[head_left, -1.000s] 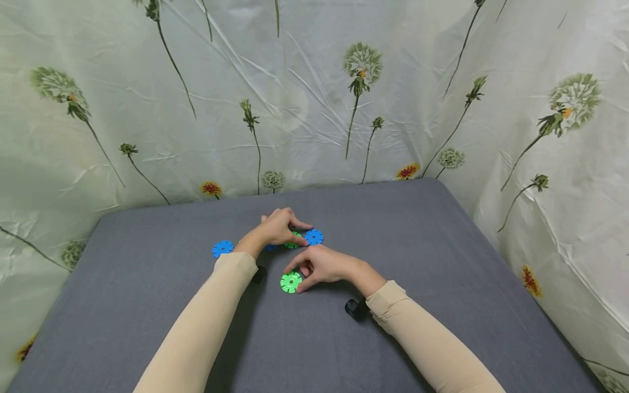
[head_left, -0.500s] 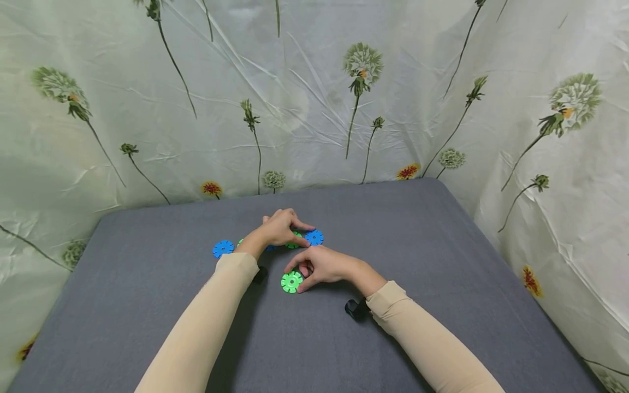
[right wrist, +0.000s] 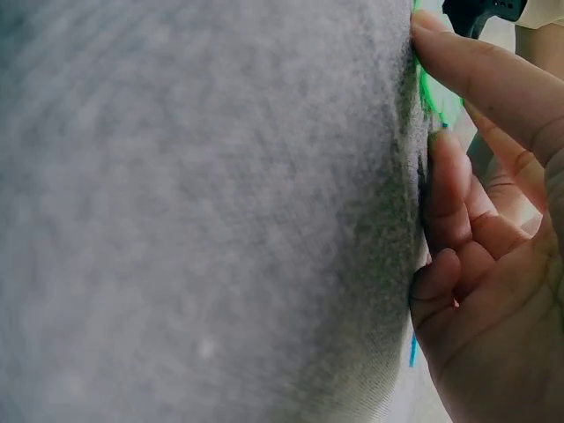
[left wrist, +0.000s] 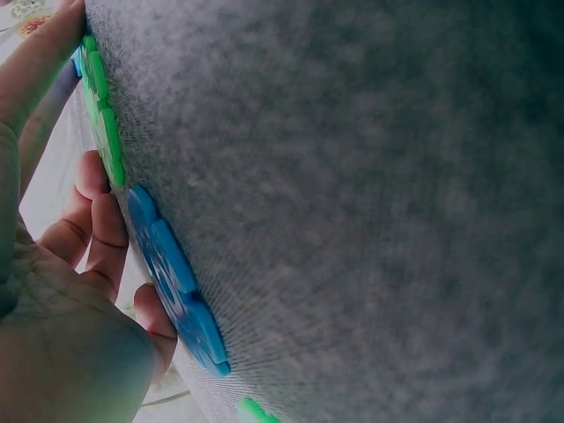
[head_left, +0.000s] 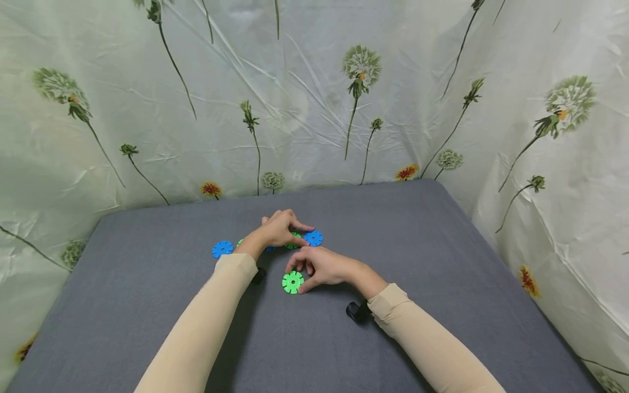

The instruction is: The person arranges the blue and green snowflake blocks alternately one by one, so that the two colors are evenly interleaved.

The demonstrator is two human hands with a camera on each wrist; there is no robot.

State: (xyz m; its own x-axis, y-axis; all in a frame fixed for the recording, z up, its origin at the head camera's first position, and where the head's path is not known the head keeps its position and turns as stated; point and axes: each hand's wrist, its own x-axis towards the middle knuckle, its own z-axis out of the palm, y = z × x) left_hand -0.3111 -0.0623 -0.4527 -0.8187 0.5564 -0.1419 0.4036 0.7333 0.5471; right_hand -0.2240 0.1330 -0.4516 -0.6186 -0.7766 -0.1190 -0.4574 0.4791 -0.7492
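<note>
Five-and-finger work centres on flat, notched plastic discs lying on the grey cloth. My left hand (head_left: pixel 279 228) reaches over the row, its thumb and index finger pinching the edges of the blue notched disc (head_left: pixel 314 238) at the right end. Beneath that hand lies a green notched disc (head_left: pixel 292 240), partly covered. Nearer the front, my right hand (head_left: pixel 326 266) holds another green notched disc (head_left: pixel 292 283) by its rim between thumb and index finger. In the left wrist view, a further blue disc (left wrist: pixel 181 282) lies beside the curled outer fingers.
Another blue disc (head_left: pixel 223 249) lies at the row's left end, with a green one mostly hidden by the left wrist. The grey cloth-covered table (head_left: pixel 393 229) meets a flowered curtain (head_left: pixel 304 109) at the back. Black wrist cameras sit under both wrists.
The right hand and its green disc have shifted very slightly to the right, and its other fingers have spread a little. The left hand stays nearly still.
</note>
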